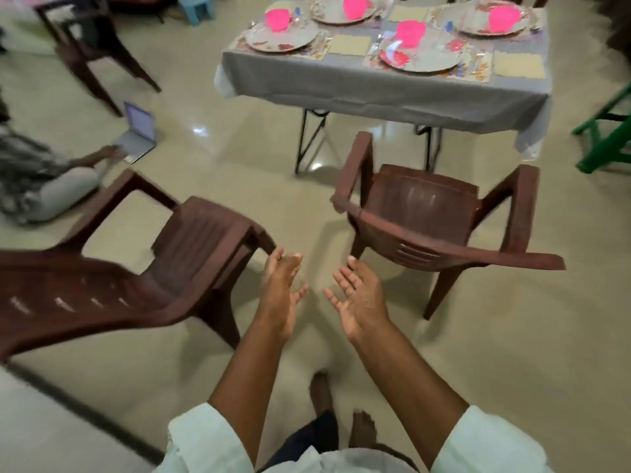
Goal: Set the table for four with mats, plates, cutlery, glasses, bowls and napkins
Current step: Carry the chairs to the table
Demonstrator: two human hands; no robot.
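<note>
Both forearms extended forward, short of table [375,83]. Left hand [278,298] and right hand [358,302] raised, palms facing inward, fingers straight, apart, holding nothing.

Far plate [491,20] cut by top edge; cutlery [375,46] too blurred to identify; seated person [41,186] cropped at left.

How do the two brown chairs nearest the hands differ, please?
The left chair is turned sideways, away from the table; the right chair faces it squarely. The left chair stands farther from the table, the right chair just before it. Both are brown plastic armchairs, unoccupied.
</note>
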